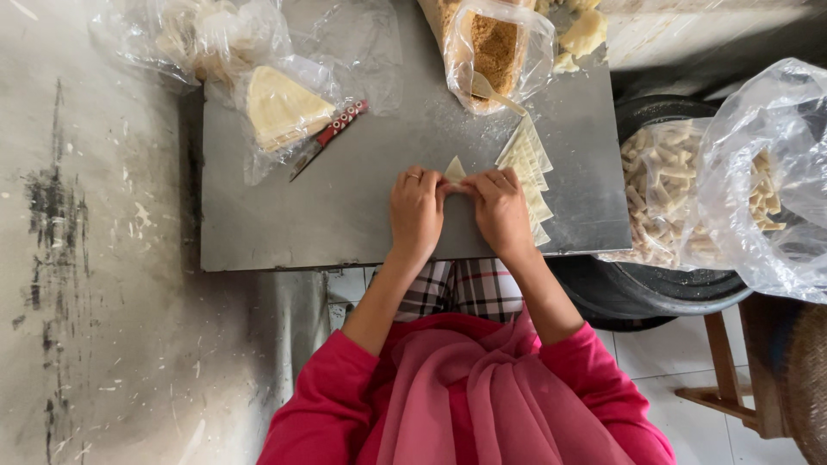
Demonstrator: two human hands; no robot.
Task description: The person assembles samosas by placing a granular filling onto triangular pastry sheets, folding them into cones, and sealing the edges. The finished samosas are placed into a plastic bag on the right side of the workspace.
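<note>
At the far left lies a bare, paint-scuffed grey floor [95, 258], and the metal counter [345, 215] begins just to its right. Near the counter's 11 o'clock corner sits a crumpled clear bag [215, 34] of pale dough pieces, and beside it, toward 10 o'clock, another clear wrapper holds a stack of triangular pastry sheets [282, 105]. A knife with a red patterned handle [329, 136] lies slanted just beside that stack, its blade pointing toward 7 o'clock. At the counter's near edge, around 6 o'clock, the left hand [417, 213] rests knuckles up, fingers curled and pressed together, its fingertips pinching the lower left of a small triangular pastry piece [454, 170]. That piece lies on the counter between the two hands, its tip pointing to 12 o'clock. The right hand [502, 211] mirrors the first, fingers bunched and pinching the piece's lower right, thumbs of both hands nearly touching. At 12 o'clock stands an open bag of brown crumbly filling [495, 47] with a pale spoon [493, 91] leaning out of it. Just beside the right hand, toward 3 o'clock, a fanned pile of cut pastry strips [530, 168] lies on the counter. Well off the counter at the right, a large clear bag of finished rolled pieces [680, 185] sits in a dark round basin [655, 293].
</note>
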